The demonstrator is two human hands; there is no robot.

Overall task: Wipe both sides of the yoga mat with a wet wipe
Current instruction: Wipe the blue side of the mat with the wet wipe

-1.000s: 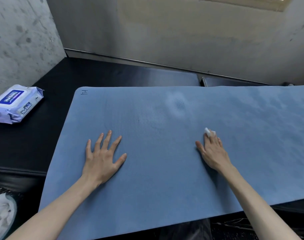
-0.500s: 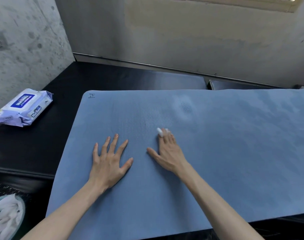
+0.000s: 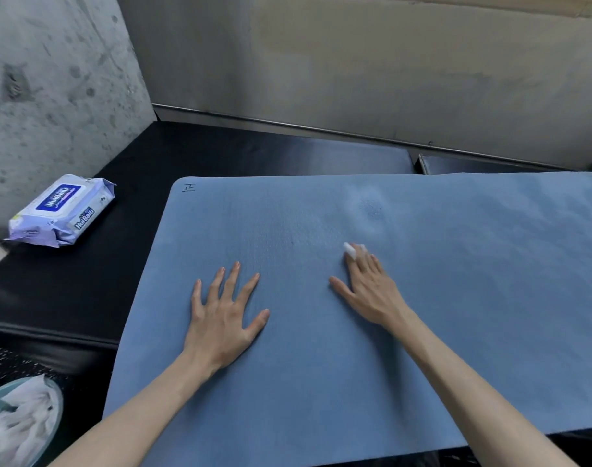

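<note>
At far left we see a bin [image 3: 48, 429] of used wipes and a wipes pack [image 3: 60, 210] on the black bench [image 3: 85, 291]. Our left hand [image 3: 225, 316] lies flat, fingers spread, on the blue yoga mat [image 3: 456, 315]. Our right hand [image 3: 372, 291] presses a wet wipe [image 3: 350, 250] under straight fingers mid-mat.

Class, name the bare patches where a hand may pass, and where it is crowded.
Free: black bench between the wipe pack and the yoga mat; mat right of the right hand. Crowded: between it and the left hand.
</note>
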